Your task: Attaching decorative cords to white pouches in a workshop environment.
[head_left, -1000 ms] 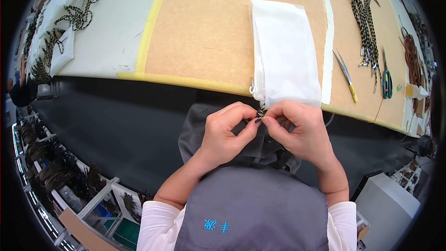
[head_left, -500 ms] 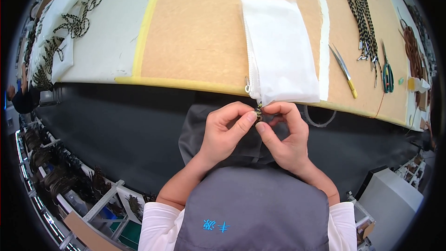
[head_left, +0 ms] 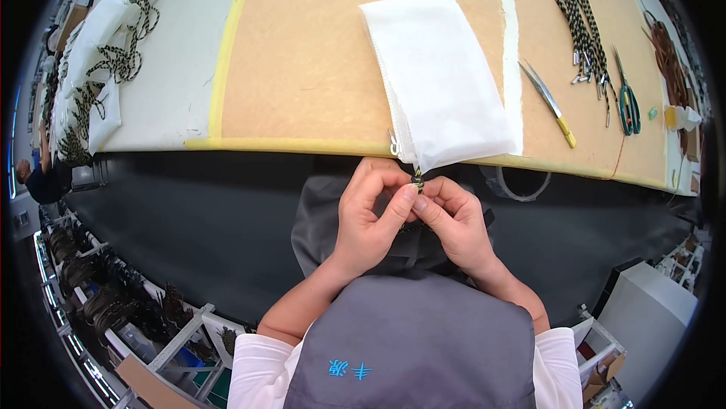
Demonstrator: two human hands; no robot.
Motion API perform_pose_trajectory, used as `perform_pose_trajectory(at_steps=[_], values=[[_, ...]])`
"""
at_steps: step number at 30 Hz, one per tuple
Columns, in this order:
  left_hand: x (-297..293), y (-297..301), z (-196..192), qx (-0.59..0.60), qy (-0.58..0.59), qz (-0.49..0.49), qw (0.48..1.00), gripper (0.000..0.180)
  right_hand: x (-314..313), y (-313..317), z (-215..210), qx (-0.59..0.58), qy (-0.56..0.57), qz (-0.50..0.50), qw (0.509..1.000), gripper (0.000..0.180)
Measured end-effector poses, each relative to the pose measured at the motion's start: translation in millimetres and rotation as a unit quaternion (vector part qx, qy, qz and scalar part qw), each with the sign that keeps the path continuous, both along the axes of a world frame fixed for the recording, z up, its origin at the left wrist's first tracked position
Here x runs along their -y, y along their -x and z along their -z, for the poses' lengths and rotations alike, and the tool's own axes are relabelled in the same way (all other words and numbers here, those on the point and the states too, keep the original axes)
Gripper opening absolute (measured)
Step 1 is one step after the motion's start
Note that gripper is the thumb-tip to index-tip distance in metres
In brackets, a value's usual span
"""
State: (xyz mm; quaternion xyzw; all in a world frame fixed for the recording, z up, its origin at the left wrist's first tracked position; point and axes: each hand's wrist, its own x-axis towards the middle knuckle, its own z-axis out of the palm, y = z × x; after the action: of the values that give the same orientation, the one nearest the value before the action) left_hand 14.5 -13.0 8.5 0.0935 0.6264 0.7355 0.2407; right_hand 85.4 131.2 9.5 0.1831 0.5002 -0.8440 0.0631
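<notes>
Head view: both hands meet just below the surface [head_left: 302, 53] edge, over a grey apron. Left hand [head_left: 370, 216] and right hand [head_left: 454, 220] each have the grip pressed together, pinching a small dark-and-yellow cord end [head_left: 417, 180] at the near corner of the white bag [head_left: 439, 76]. Since a second ago the hands have drawn closer together and the bag has slid left. The pinch looks tighter, though the fingertips hide the cord. Scissors [head_left: 626, 99] and patterned cords [head_left: 578, 8] lie well apart, far right.
</notes>
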Motion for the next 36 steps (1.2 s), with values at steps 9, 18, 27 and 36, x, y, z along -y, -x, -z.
perform_pose_trajectory(at_steps=[9,18,27,36], values=[[-0.9,14.0,5.7,0.238,-0.179,0.13,0.946,0.026,-26.1,6.1,-27.0,-0.024,-0.217,-0.073,0.973,0.017],[-8.6,7.1,5.3,0.179,-0.158,0.03,0.971,0.022,-138.8,47.2,-52.7,-0.034,-0.653,0.202,0.729,0.02],[-5.1,14.5,4.7,0.292,-0.237,0.082,0.923,0.025,-69.4,2.3,-78.1,0.067,-0.177,-0.054,0.98,0.016],[-5.5,15.8,11.9,0.32,-0.255,0.093,0.908,0.025,-34.8,-15.7,-51.9,0.163,0.009,-0.106,0.981,0.031]])
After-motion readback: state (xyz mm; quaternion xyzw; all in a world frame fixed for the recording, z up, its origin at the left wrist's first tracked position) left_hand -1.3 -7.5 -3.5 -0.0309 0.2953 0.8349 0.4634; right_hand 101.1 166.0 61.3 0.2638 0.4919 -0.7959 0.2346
